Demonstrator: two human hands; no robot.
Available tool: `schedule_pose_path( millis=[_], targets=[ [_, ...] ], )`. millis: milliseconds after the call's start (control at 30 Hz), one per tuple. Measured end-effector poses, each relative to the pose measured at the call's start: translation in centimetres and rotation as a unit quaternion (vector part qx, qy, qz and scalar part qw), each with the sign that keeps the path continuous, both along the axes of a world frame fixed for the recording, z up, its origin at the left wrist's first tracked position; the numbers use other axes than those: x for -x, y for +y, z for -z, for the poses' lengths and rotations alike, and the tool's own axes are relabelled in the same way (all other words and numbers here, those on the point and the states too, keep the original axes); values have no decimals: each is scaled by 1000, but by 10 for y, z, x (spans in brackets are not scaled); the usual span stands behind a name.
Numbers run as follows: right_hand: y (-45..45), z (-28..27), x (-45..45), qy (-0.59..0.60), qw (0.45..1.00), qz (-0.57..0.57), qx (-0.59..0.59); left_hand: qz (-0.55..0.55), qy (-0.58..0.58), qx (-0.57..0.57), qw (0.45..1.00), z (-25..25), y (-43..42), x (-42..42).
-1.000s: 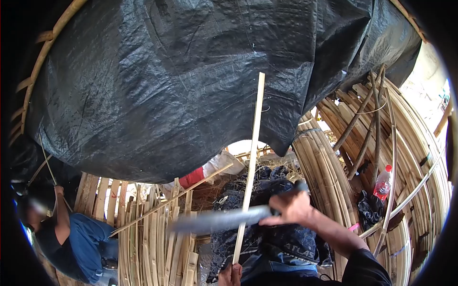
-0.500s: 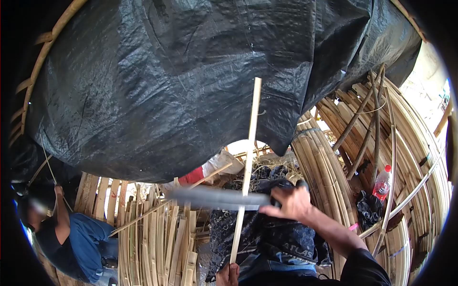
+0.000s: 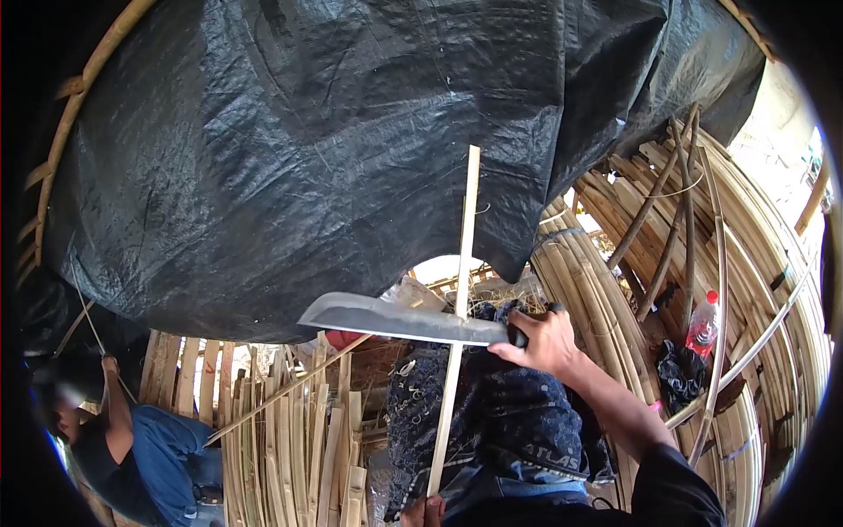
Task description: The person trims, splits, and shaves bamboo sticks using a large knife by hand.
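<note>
My right hand is closed around the black handle of a machete. Its broad blade points left and lies across a long, pale bamboo strip, apparently touching it. Low in the view, my left hand grips the strip's near end; part of that hand is cut off by the frame edge. The strip slants up and away from me, its far end in front of a black tarp. Beneath it, a dark patterned cloth covers my lap, with a few pale shavings on it.
A black tarp hangs ahead. Split bamboo slats stand at left, and more bamboo is stacked at right. A red-capped bottle sits beside a black bag. At far left, another person holds a thin stick.
The machete and my right hand have moved up the strip, away from my left hand. The blade was smeared by motion before and now shows sharply.
</note>
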State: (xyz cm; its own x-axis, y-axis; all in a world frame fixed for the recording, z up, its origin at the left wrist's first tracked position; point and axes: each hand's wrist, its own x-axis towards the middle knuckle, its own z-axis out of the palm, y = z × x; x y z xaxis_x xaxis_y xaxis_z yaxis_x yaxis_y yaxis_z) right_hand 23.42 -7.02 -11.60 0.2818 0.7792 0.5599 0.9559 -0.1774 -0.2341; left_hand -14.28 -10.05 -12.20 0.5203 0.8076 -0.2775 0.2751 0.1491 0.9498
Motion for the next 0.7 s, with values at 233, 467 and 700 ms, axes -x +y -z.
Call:
schedule_pose_path(
  millis=[233,467,700],
  targets=[
    [-8,3,13,-78,991,-105,-18,-117,-36,4,992,31,-10,-6],
    [-9,4,15,-50,991,-121,-34,-30,13,-165,986,52,-4,8],
    [-6,14,-8,-51,999,-2,4,-3,-5,11,1000,67,-6,20]
  ],
)
